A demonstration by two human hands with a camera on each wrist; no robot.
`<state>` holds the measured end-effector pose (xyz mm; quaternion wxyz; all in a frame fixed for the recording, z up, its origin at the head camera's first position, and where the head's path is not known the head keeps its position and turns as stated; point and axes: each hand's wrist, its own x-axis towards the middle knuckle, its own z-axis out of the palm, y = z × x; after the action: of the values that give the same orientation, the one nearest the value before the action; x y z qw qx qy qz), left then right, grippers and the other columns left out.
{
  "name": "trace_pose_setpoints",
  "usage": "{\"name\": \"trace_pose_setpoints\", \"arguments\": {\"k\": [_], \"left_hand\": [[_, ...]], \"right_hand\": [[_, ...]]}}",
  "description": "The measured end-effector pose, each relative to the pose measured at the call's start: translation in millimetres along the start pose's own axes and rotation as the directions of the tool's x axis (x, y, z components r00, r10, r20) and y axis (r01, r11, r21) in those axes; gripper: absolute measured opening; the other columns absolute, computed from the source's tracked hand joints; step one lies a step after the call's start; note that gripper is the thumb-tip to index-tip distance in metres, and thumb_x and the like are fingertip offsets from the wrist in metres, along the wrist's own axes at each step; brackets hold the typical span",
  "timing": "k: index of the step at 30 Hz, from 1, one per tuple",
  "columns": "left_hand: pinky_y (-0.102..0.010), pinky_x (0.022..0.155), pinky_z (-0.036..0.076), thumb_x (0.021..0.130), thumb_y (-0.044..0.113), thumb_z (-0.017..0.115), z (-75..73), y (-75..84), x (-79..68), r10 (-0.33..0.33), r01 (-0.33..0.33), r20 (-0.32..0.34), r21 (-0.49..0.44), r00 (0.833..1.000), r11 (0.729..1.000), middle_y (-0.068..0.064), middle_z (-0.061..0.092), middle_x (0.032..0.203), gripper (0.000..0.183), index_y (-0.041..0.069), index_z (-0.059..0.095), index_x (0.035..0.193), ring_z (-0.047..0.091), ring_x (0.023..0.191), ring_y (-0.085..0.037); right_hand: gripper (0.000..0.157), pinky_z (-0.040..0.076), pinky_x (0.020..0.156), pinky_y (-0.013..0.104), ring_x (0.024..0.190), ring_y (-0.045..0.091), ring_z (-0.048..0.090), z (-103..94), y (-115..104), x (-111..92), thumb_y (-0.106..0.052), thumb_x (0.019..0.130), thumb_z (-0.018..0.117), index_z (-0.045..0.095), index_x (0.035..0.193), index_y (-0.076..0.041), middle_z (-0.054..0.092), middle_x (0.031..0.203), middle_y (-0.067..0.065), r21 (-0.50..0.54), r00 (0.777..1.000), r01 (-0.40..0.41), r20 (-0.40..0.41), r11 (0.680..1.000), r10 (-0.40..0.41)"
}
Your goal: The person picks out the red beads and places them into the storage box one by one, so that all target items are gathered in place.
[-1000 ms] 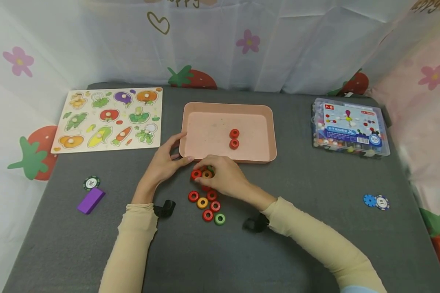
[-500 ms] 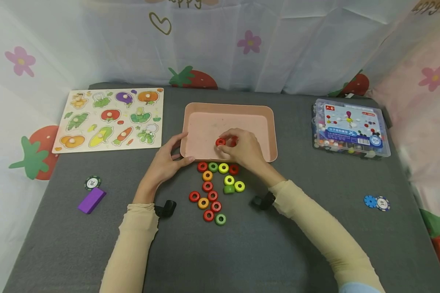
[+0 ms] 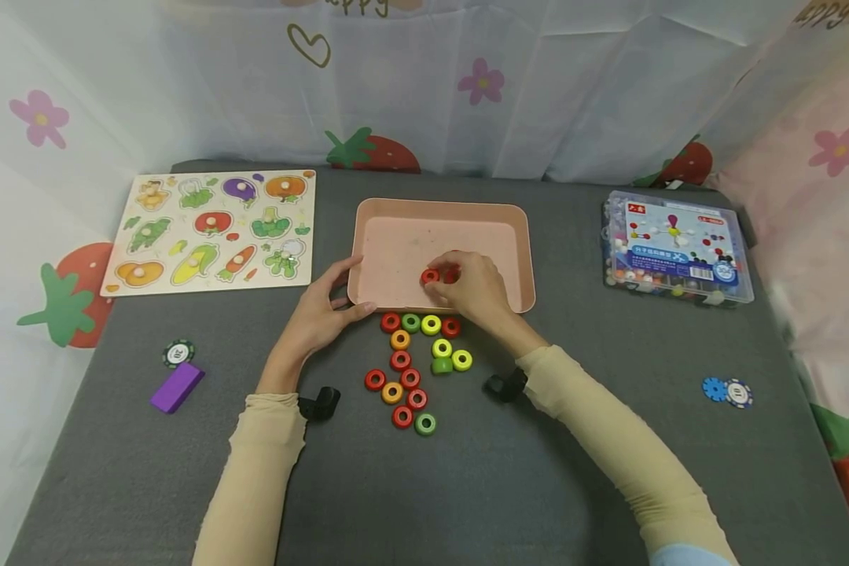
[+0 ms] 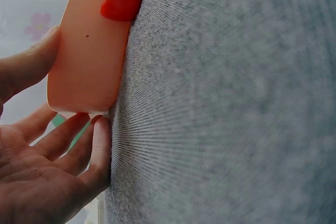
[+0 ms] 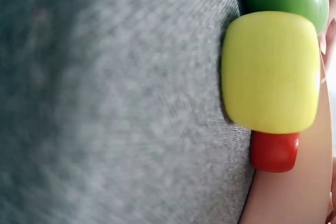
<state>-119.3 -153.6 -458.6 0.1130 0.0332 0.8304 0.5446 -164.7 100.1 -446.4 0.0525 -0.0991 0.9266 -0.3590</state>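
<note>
A shallow pink tray (image 3: 396, 216) lies on the dark grey cloth, with the left hand (image 3: 321, 309) at its front left corner. The thumb presses the front wall while the fingers bend against the left end, as the left wrist view also shows. Over the tray floor, the right hand (image 3: 475, 289) pinches a red ring bead (image 3: 430, 276) between thumb and fingertips. Another red bead (image 3: 452, 274) shows partly behind those fingers. In front of the tray lie several loose ring beads, among them a yellow bead (image 3: 462, 360), an orange bead (image 3: 392, 392) and a green bead (image 3: 425, 424).
A vegetable puzzle board (image 3: 208, 228) lies back left. At the left are a purple block (image 3: 177, 387) and a poker chip (image 3: 178, 353). A clear plastic box (image 3: 678, 248) stands back right; blue and white chips (image 3: 738, 392) lie front right of it.
The right hand has moved from the loose beads into the tray with a red bead, then shifted slightly right. The left hand stays at the tray corner.
</note>
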Motion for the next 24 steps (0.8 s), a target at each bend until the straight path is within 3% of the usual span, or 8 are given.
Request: {"name": "trace_pose_setpoints", "arguments": {"k": [6,13,18,22,24], "left_hand": [[-0.044,0.113,0.044,0.088,0.012,0.078,0.2,-0.2,0.1,0.002,-0.002,-0.003,0.007,1.000,1.000,-0.010,0.035,0.159,0.079,0.016,0.036,0.155,0.034,0.147,-0.026],[-0.045,0.113,0.044,0.088,0.012,0.078,0.2,-0.4,0.1,0.007,-0.007,-0.003,0.014,1.000,1.000,-0.010,0.035,0.160,0.079,0.015,0.036,0.155,0.034,0.147,-0.027],[-0.046,0.113,0.044,0.088,0.011,0.077,-0.1,-0.2,-0.5,0.008,-0.008,-0.002,0.020,1.000,1.000,-0.011,0.034,0.160,0.079,0.015,0.036,0.155,0.034,0.147,-0.028],[-0.044,0.113,0.045,0.088,0.011,0.078,-0.1,0.5,-0.7,0.000,0.000,-0.005,0.021,1.000,1.000,-0.010,0.034,0.160,0.078,0.015,0.037,0.155,0.034,0.147,-0.027],[-0.044,0.112,0.045,0.088,0.012,0.078,0.0,0.8,-0.8,0.002,-0.002,-0.005,0.016,1.000,1.000,-0.010,0.035,0.160,0.078,0.015,0.037,0.155,0.035,0.146,-0.027]], "right_hand": [[0.028,0.050,0.071,0.034,0.084,0.015,0.062,-3.1,-2.3,-5.3,-0.025,0.083,0.084,0.077,0.109,-0.018,0.072,0.096,-0.002,-0.013,1.000,0.028,-0.014,1.000,-0.028],[0.025,0.053,0.077,0.037,0.089,0.023,0.064,-3.3,-16.8,-27.5,-0.022,0.083,0.083,0.076,0.105,-0.013,0.072,0.103,0.002,-0.021,0.973,0.232,-0.003,0.973,-0.232],[0.030,0.055,0.081,0.036,0.091,0.020,0.066,2.1,-28.5,-50.0,-0.022,0.081,0.086,0.076,0.108,-0.014,0.072,0.104,-0.002,0.040,0.952,0.281,0.113,0.959,-0.284],[0.028,0.054,0.084,0.032,0.093,0.016,0.066,8.7,-31.5,-63.0,-0.022,0.081,0.086,0.075,0.106,-0.014,0.072,0.097,-0.004,0.095,0.920,0.298,0.237,0.950,-0.312],[0.027,0.051,0.077,0.030,0.087,0.015,0.063,12.1,-30.7,-67.4,-0.023,0.081,0.085,0.076,0.105,-0.015,0.070,0.090,-0.007,0.098,0.905,0.301,0.283,0.949,-0.316]]}}
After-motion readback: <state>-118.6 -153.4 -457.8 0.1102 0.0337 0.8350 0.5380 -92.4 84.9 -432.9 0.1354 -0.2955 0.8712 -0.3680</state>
